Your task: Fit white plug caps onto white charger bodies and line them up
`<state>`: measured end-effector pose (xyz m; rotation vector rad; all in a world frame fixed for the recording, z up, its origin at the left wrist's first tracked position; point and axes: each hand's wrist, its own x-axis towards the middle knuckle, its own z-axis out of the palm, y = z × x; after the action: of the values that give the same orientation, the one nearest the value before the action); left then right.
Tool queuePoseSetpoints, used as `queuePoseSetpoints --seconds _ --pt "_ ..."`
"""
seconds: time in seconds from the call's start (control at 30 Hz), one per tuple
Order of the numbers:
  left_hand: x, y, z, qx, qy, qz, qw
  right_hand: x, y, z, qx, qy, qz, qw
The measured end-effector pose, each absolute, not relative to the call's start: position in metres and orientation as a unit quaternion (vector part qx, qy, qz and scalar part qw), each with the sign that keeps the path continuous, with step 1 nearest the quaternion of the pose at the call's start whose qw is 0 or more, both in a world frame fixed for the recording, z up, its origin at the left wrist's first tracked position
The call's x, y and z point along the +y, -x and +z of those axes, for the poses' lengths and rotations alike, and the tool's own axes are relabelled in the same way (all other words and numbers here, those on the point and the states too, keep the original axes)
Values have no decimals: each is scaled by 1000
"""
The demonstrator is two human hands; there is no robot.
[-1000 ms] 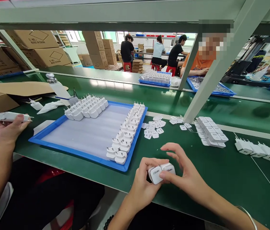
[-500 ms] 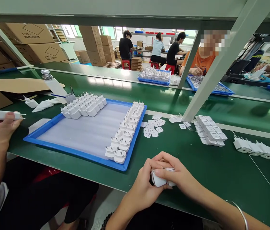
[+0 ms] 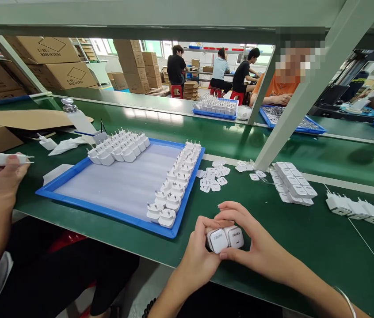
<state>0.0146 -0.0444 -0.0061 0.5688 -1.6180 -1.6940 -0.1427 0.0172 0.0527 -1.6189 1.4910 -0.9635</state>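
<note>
My left hand (image 3: 199,254) and my right hand (image 3: 252,240) are both closed around two white charger plugs (image 3: 225,239) held side by side just above the green table's front edge. The printed faces of the plugs point toward me. To the left lies a blue tray (image 3: 107,211) with two rows of white plugs (image 3: 177,183) standing prongs up along its right and far sides. Small white labels (image 3: 214,176) lie scattered beyond my hands.
A block of plugs (image 3: 292,183) lies face down at the right, with three loose plugs (image 3: 356,208) farther right. A co-worker's hand (image 3: 3,179) at the far left holds a white strip. A slanted grey post (image 3: 293,99) rises behind; other people work at benches beyond.
My fingers, which had wrapped over the two plugs half a second ago, have drawn back so the printed faces show again. The co-worker's hand stays near the same place.
</note>
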Motion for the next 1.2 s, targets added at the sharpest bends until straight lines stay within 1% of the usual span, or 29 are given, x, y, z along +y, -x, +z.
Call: queuePoseSetpoints --seconds 0.07,0.17,0.33,0.57,1.2 --pt "-46 -14 -8 -651 -249 -619 362 17 144 52 565 678 -354 310" --pt "-47 -13 -8 -671 -249 -595 366 16 144 50 540 727 -340 253" --pt "-46 -14 -9 -699 -265 -557 361 16 142 47 509 756 -357 206" --pt "-46 -15 -9 -715 -262 -538 362 15 141 45 504 760 -358 199" --pt "-46 -19 -17 -711 -268 -553 344 15 140 43 501 757 -369 199"
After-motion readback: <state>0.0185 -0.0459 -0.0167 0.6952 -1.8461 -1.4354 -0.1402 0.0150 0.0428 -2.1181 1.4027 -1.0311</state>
